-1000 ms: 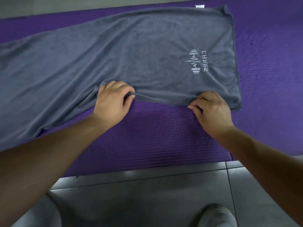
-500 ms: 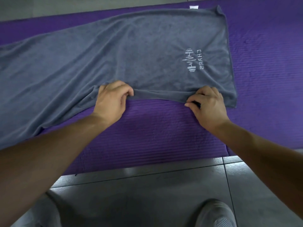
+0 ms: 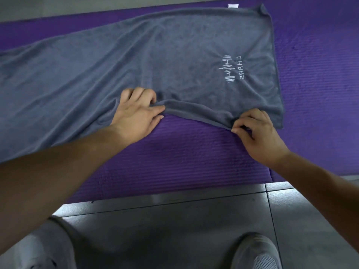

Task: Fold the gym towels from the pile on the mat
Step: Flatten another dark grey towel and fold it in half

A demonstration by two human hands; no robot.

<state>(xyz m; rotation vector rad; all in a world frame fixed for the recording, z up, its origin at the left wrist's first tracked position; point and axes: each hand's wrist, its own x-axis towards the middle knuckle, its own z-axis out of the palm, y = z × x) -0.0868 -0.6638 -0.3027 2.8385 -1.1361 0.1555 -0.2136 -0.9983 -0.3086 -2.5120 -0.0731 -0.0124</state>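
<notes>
A long grey gym towel (image 3: pixel 147 55) with a white embroidered logo (image 3: pixel 232 69) lies spread across the purple mat (image 3: pixel 184 158), running off the left edge of view. My left hand (image 3: pixel 136 115) grips the towel's near edge around its middle. My right hand (image 3: pixel 256 131) pinches the same near edge close to the right corner. Between the two hands the edge is lifted slightly off the mat and sags. No pile of other towels is in view.
Grey floor tiles (image 3: pixel 174 220) lie in front of the mat's near edge. A white shoe (image 3: pixel 256 253) is at the bottom right and a pale trouser knee (image 3: pixel 42 247) at the bottom left. A white label (image 3: pixel 233 6) sticks out at the towel's far edge.
Both hands have kept hold of the near edge and raised it a little. The left hand's fingers have shifted along the edge, and the fabric between the hands now curves upward.
</notes>
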